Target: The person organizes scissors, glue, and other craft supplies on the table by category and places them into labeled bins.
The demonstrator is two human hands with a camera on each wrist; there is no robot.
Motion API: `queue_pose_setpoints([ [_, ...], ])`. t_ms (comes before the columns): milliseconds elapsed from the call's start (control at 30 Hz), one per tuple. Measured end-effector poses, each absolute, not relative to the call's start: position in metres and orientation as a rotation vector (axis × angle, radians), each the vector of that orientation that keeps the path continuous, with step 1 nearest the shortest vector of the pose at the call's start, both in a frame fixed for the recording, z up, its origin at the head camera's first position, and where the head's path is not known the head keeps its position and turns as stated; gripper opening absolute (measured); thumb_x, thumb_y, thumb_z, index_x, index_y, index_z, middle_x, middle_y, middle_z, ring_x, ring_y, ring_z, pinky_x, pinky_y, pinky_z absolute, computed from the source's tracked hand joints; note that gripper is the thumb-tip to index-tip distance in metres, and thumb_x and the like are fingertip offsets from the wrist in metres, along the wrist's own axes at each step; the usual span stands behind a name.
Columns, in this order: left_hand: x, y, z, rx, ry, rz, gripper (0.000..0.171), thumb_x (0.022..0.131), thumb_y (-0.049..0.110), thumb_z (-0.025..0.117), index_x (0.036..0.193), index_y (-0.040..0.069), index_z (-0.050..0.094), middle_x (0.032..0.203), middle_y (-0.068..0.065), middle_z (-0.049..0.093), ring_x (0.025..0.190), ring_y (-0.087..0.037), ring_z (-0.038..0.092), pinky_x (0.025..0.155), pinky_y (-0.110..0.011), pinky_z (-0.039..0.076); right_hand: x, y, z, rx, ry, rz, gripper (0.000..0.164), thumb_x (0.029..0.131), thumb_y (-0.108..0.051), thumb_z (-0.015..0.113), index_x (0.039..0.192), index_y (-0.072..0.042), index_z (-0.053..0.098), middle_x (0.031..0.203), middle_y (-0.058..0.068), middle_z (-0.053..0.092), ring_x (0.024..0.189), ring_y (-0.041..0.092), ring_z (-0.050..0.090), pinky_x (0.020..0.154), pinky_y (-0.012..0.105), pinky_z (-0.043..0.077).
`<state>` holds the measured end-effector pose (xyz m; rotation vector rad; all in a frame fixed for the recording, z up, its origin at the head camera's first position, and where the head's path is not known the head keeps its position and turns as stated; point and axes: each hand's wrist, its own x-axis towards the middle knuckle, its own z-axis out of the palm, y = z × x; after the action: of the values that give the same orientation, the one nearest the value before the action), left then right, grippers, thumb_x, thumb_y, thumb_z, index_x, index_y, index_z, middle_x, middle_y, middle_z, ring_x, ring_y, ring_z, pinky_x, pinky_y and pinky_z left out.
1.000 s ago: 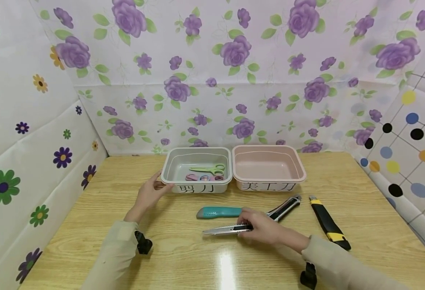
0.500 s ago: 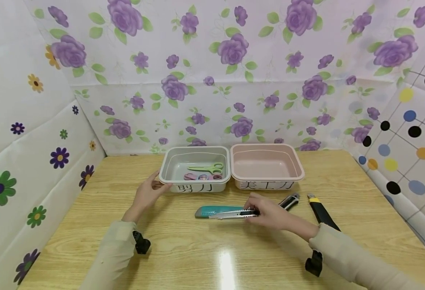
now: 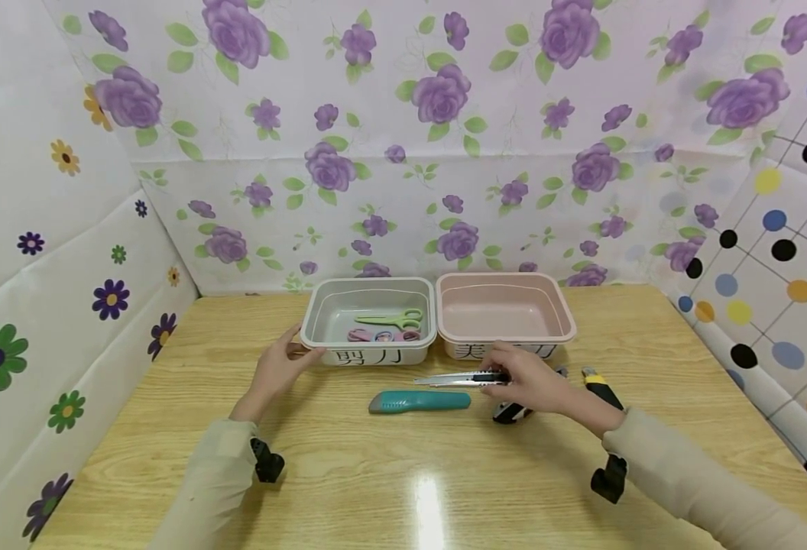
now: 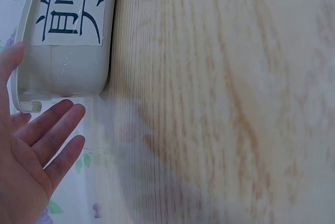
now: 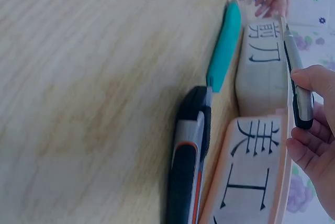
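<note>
My right hand [image 3: 523, 376] pinches a silver-and-black utility knife [image 3: 461, 378] above the table, in front of the pink bin [image 3: 507, 340]. In the right wrist view, the knife [image 5: 298, 77] lies between thumb and fingers, its narrow end toward the grey bin. With fairly straight fingers, my left hand [image 3: 276, 374] touches the left front corner of the grey bin [image 3: 376, 351]. The left wrist view has the thumb at that bin's rim [image 4: 23, 72] and the other fingers extended beside its end. Green-handled scissors [image 3: 393, 319] and pink scissors [image 3: 362, 336] lie inside the grey bin.
A teal utility knife [image 3: 419, 402] lies before the bins. Partly under my right hand is a black-and-silver utility knife [image 3: 510, 412]; a black-and-yellow one [image 3: 601, 387] lies farther right, partly behind the forearm. Patterned cloths surround the wooden table [image 3: 335, 473].
My right hand has lifted the silver-and-black utility knife and carried it away from me and rightward, past the teal one, toward the pink bin. The left hand stays at the grey bin's corner.
</note>
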<state>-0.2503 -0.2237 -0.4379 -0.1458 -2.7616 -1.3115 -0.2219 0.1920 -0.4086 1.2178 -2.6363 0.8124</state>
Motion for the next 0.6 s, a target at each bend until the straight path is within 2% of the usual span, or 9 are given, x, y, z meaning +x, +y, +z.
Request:
queue_pose_setpoints([
  [600, -0.251, -0.224, -0.438, -0.144, -2.774, -1.302, 0.079, 0.082, 0.049, 0.061, 0.143, 0.01, 0.029, 0.109, -0.018, 0.062, 0.098, -0.03, 0.06, 0.079, -0.044, 0.049, -0.239, 0.209, -0.404, 1.152, -2.585, 0.786, 0.022, 0.077, -0.015, 0.073, 0.097, -0.009, 0.064, 0.079, -0.004, 0.045, 0.06, 0.007, 0.04, 0.052, 0.019, 0.037],
])
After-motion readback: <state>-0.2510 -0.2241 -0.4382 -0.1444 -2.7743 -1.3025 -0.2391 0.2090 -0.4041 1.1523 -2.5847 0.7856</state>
